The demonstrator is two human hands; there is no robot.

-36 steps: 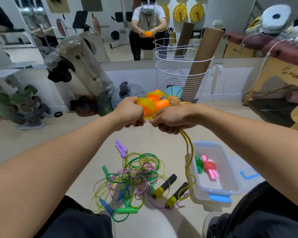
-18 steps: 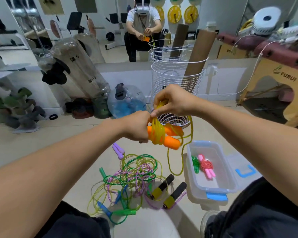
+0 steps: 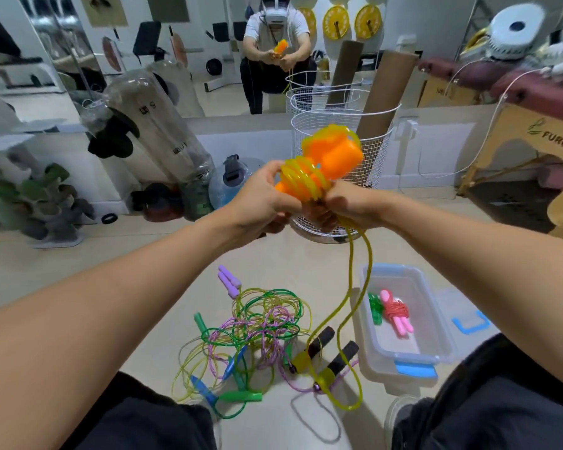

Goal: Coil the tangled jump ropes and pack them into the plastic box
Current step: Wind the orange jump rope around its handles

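Looks like mid-wrap on the orange-handled rope (image 3: pixel 319 167): left hand (image 3: pixel 260 203) grips the paired handles, right hand (image 3: pixel 345 203) is closed round the yellow cord, feeding it on. It's held up in front of the chest, and a long loop of cord dangles to the floor. Next, I'd guess, wind on that slack, tuck the end, then drop it in the plastic box (image 3: pixel 436 319) beside the pink bundle (image 3: pixel 395 311). The tangled pile (image 3: pixel 257 326) waits on the floor.

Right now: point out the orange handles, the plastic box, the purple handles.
orange handles (image 3: pixel 337 155), head view, end of upper handle
plastic box (image 3: pixel 434 315), head view, right wall
purple handles (image 3: pixel 229 281), head view, middle of pair
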